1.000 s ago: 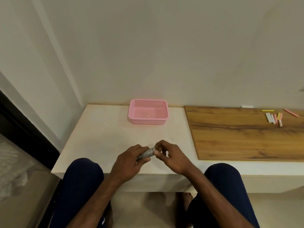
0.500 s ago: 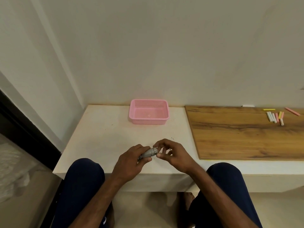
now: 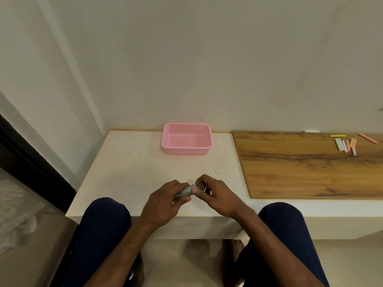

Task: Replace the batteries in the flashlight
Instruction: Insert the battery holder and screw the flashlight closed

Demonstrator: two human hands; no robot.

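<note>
Wall (image 3: 207, 69): plain off-white, behind everything; a corner runs down on the left.
Ledge (image 3: 128, 172): pale stone-like slab set into that corner, a few dark specks on its top. The person sits facing its front edge.
Wooden board (image 3: 300, 168): brown grain, lying flat on the right part of the ledge and reaching back to the wall.
Legs: dark blue trousers, left knee (image 3: 103, 224) and right knee (image 3: 284, 224) against the front of the ledge, one each side of the hands.
Pink basket (image 3: 186, 150): rectangular, perforated plastic, at the back of the ledge near the wall, well apart from the hands.
Left hand (image 3: 163, 201): fingers curled round the lower-left part of the flashlight, holding it just above the ledge near the front edge.
Right hand (image 3: 217, 195): thumb and fingertips pinch the flashlight's upper-right end — the other fingers are loosely bent.
Chalk sticks (image 3: 345, 145): white, pink and yellow, a loose cluster at the far right of the board.
Flashlight (image 3: 186, 191): small, grey, dull metallic barrel, tilted from lower left up to upper right, between the two hands. Only its middle shows; both ends are covered by fingers — whether a cap is on or off I cannot tell.
</note>
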